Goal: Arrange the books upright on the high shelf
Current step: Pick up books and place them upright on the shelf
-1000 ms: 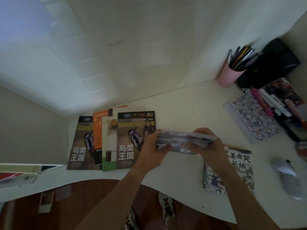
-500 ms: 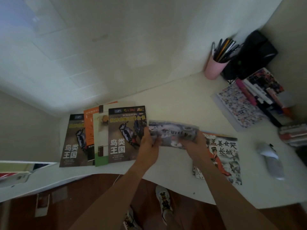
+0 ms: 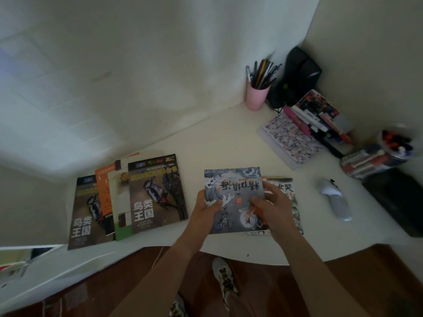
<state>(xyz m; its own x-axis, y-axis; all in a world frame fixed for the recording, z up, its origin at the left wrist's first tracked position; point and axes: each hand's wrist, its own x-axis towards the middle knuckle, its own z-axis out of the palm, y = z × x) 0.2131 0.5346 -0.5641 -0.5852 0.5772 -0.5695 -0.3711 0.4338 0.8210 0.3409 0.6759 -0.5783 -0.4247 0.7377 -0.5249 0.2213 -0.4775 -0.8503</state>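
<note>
Both my hands hold a thin grey-blue picture book (image 3: pixel 231 186) with wave art, its cover facing me and its title upside down. My left hand (image 3: pixel 204 208) grips its left edge with the thumb on the cover. My right hand (image 3: pixel 272 207) grips its right side, fingers over the cover. Beneath it on the white desk (image 3: pixel 206 143) lies another picture book (image 3: pixel 289 191), mostly hidden. To the left, several books lie fanned flat: a woodpecker book (image 3: pixel 158 193) on top, a green-edged one (image 3: pixel 120 202), an orange one (image 3: pixel 103 191) and a second woodpecker book (image 3: pixel 83 216).
A pink cup of pens (image 3: pixel 257 92) stands at the back by the wall, a black bag (image 3: pixel 299 72) behind it. A patterned notebook (image 3: pixel 290 138), markers (image 3: pixel 320 124) and a stack of books (image 3: pixel 364 161) crowd the right side. A white mouse (image 3: pixel 334 200) lies right of the books.
The grey-blue book was edge-on in my hands a second ago; it has tipped until its cover faces me. My view has shifted lower and to the right.
</note>
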